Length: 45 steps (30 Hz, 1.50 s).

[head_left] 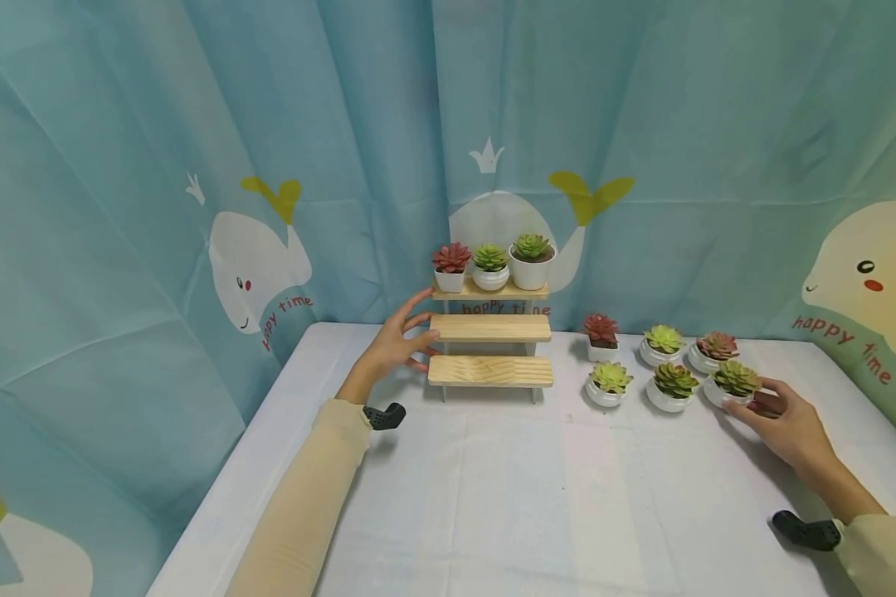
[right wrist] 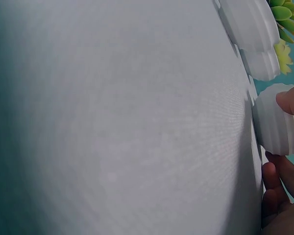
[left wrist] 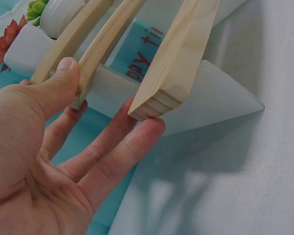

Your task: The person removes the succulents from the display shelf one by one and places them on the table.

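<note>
At the left end of a three-tier wooden shelf point(head_left: 490, 328), my left hand point(head_left: 392, 344) touches the board ends with spread, fairly straight fingers. In the left wrist view its thumb lies against the middle board, and two fingertips touch the lowest board point(left wrist: 169, 88). Far to the right, my right hand point(head_left: 795, 427) holds a potted succulent point(head_left: 736, 380) by its round white pot point(right wrist: 274, 120), thumb on the near side. The right wrist view cuts off part of that hand. On the top board stand a red succulent point(head_left: 451, 264) and two green ones.
Left of the held pot stand several more potted succulents, among them a dark green one point(head_left: 672, 384), a yellow-green one point(head_left: 608, 381) and a red one point(head_left: 601, 334). A white cloth covers the table point(head_left: 493, 497). A blue printed curtain point(head_left: 388, 124) hangs behind.
</note>
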Tool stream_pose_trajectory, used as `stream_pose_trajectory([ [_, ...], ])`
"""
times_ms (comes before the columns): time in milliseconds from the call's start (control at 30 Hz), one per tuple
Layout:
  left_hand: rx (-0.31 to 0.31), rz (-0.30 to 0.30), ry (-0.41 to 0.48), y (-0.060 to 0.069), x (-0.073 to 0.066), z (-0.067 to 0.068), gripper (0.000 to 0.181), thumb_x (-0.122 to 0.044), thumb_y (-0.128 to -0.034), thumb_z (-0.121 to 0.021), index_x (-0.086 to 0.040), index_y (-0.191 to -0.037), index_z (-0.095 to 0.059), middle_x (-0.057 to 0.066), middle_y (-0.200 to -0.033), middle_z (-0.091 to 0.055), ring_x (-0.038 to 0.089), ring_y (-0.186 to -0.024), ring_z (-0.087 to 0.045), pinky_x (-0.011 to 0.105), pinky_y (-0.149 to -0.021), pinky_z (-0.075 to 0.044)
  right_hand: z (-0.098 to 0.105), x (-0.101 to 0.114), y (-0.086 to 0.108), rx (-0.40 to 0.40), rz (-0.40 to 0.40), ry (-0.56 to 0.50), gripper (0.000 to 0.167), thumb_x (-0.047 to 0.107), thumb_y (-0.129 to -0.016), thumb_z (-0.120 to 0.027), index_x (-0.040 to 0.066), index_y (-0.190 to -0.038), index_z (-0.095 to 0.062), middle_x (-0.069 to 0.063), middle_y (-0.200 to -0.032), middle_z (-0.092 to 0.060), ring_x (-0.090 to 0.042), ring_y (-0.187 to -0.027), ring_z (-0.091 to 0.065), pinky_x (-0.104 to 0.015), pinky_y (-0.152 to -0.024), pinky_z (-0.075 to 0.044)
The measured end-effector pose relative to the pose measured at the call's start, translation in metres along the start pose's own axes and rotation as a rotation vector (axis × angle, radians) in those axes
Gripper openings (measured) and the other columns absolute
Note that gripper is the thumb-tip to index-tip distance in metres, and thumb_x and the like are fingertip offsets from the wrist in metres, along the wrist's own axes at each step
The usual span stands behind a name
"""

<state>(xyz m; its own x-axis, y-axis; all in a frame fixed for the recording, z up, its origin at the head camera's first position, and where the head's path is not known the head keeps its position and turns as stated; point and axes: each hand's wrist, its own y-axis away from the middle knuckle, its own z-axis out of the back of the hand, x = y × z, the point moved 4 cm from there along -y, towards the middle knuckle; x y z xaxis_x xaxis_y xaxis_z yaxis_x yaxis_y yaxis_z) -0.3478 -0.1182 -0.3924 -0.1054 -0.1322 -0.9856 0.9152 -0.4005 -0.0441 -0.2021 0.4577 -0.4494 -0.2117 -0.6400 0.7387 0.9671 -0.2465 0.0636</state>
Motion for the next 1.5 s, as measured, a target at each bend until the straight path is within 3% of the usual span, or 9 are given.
stream_pose_trajectory([
  [600,0.019,-0.017,0.013,0.0,-0.001,0.0,0.076,-0.016,-0.1022,-0.067,-0.043,-0.161,-0.028,0.022,-0.166,-0.025,0.051,-0.121,-0.06,0.055,-0.067,-0.063,0.002,-0.001,-0.003,0.014,-0.001,0.003,0.096,0.054,-0.101,-0.059,-0.014,-0.155,-0.017,-0.048,-0.148,-0.03,-0.062,-0.133,-0.035,-0.075,-0.101,-0.038],
  [833,0.02,-0.007,0.014,0.0,-0.002,0.0,0.077,-0.016,-0.1018,-0.068,-0.043,-0.161,-0.028,0.021,-0.166,-0.025,0.052,-0.122,-0.059,0.063,-0.072,-0.06,0.007,0.005,-0.003,0.091,0.016,0.025,0.1,0.051,-0.102,-0.061,-0.019,-0.153,-0.011,-0.049,-0.148,-0.026,-0.064,-0.134,-0.032,-0.074,-0.1,-0.039],
  [967,0.011,0.004,0.018,0.001,-0.002,-0.001,0.076,-0.016,-0.1017,-0.068,-0.045,-0.16,-0.029,0.019,-0.166,-0.026,0.052,-0.122,-0.059,0.068,-0.075,-0.058,0.016,0.01,-0.002,0.139,0.067,0.09,0.099,0.047,-0.101,-0.064,-0.02,-0.151,-0.012,-0.049,-0.145,-0.032,-0.062,-0.131,-0.039,-0.05,-0.089,-0.056],
  [1100,0.01,0.003,0.018,0.001,-0.001,-0.001,0.076,-0.016,-0.1017,-0.068,-0.046,-0.16,-0.029,0.019,-0.166,-0.026,0.053,-0.121,-0.059,0.064,-0.072,-0.06,0.027,0.014,-0.002,0.176,0.123,0.138,0.093,0.041,-0.101,-0.067,-0.02,-0.149,-0.016,-0.048,-0.143,-0.038,-0.062,-0.127,-0.046,-0.019,-0.069,-0.052],
  [1200,0.015,0.004,0.022,0.001,0.0,-0.001,0.077,-0.016,-0.1016,-0.068,-0.046,-0.16,-0.029,0.019,-0.166,-0.026,0.054,-0.122,-0.058,0.059,-0.07,-0.062,0.035,0.016,-0.002,0.205,0.147,0.145,0.09,0.037,-0.101,-0.067,-0.02,-0.149,-0.017,-0.048,-0.142,-0.039,-0.06,-0.122,-0.051,-0.02,-0.068,-0.053],
  [1333,0.012,0.013,0.026,0.001,0.001,0.0,0.076,-0.017,-0.1011,-0.069,-0.047,-0.159,-0.03,0.018,-0.166,-0.026,0.053,-0.12,-0.06,0.056,-0.069,-0.063,0.043,0.02,-0.001,0.23,0.187,0.121,0.085,0.031,-0.101,-0.068,-0.017,-0.149,-0.016,-0.049,-0.141,-0.04,-0.01,-0.1,-0.067,-0.028,-0.069,-0.057],
  [1400,0.014,0.015,0.025,0.001,0.001,0.0,0.076,-0.017,-0.1012,-0.069,-0.047,-0.159,-0.03,0.018,-0.167,-0.026,0.053,-0.119,-0.06,0.056,-0.069,-0.063,0.046,0.024,-0.001,0.229,0.2,0.119,0.085,0.03,-0.102,-0.068,-0.017,-0.15,-0.015,-0.05,-0.141,-0.038,-0.012,-0.101,-0.067,-0.03,-0.071,-0.057],
  [1433,0.015,0.014,0.023,0.0,0.001,0.0,0.076,-0.018,-0.1013,-0.069,-0.047,-0.159,-0.03,0.018,-0.167,-0.026,0.053,-0.118,-0.061,0.056,-0.069,-0.063,0.047,0.026,-0.002,0.228,0.205,0.12,0.085,0.03,-0.102,-0.068,-0.017,-0.15,-0.015,-0.05,-0.141,-0.037,0.0,-0.096,-0.064,-0.03,-0.071,-0.057],
  [1500,0.02,0.01,0.019,0.0,0.001,0.0,0.076,-0.018,-0.1015,-0.068,-0.047,-0.16,-0.029,0.019,-0.167,-0.026,0.053,-0.118,-0.061,0.057,-0.069,-0.063,0.05,0.031,-0.002,0.222,0.228,0.116,0.084,0.027,-0.102,-0.069,-0.017,-0.149,-0.015,-0.05,-0.141,-0.035,0.005,-0.096,-0.061,-0.029,-0.07,-0.056],
])
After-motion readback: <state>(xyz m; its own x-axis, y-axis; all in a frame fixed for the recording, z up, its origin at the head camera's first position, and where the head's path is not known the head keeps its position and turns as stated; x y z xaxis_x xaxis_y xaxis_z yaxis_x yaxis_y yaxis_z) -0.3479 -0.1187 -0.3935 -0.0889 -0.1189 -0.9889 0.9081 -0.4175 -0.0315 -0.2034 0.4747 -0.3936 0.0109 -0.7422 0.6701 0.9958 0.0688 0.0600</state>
